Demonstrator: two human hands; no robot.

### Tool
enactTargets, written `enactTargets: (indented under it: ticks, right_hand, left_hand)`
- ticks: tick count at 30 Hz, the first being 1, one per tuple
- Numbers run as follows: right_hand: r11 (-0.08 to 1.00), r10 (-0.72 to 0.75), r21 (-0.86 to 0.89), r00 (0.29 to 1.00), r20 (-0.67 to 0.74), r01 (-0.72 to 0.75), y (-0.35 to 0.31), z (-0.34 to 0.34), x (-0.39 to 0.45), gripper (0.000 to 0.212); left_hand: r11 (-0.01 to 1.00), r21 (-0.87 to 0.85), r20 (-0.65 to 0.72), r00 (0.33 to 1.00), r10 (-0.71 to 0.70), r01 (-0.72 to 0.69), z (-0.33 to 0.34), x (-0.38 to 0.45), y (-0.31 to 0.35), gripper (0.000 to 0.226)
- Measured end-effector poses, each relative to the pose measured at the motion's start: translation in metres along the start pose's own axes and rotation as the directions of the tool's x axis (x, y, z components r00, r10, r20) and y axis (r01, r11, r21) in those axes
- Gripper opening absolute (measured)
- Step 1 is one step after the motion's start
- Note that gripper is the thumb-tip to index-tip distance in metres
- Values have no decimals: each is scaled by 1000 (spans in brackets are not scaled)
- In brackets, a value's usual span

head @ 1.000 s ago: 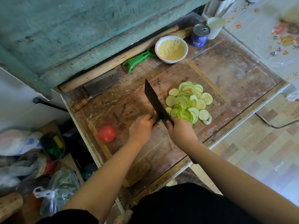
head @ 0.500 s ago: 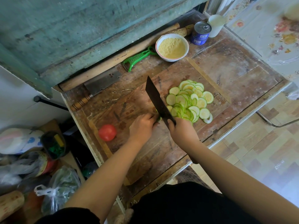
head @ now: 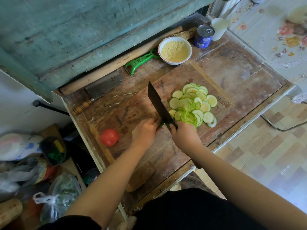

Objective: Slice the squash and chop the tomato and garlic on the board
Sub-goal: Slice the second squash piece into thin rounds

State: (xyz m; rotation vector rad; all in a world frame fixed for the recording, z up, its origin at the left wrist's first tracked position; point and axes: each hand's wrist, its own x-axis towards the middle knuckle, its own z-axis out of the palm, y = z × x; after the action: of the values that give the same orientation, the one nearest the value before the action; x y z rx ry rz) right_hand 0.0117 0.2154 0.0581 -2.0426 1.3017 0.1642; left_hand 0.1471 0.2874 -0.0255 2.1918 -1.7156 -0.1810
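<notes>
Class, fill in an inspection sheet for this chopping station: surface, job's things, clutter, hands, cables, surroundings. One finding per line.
Surface: worn, scored wooden board on a table.
Job's things: squash slices piled right of the cleaver; squash end nearly hidden; whole tomato on the board; garlic not seen.
Clutter: second cleaver, green peeler, bowl of yellow meal, tin can, white cup, rolling pin.
Hands: left hand holds the squash end; right hand grips the cleaver.
Cables: nothing seen.
Surroundings: bags on the left; tiled floor.
</notes>
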Motion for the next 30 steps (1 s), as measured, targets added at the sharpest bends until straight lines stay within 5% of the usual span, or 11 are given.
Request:
enactTargets:
  ticks: [18, 30]
  right_hand:
    - [999, -19, 47, 1000, -20, 20, 0, -5, -8, 31]
    - [1000, -6, 26, 1000, -17, 7, 0, -3, -9, 30]
  left_hand:
    - [998, -56, -89, 995, 36, -41, -7, 0, 1, 22]
    - [999, -34, -110, 993, 34, -38, -8, -1, 3, 31]
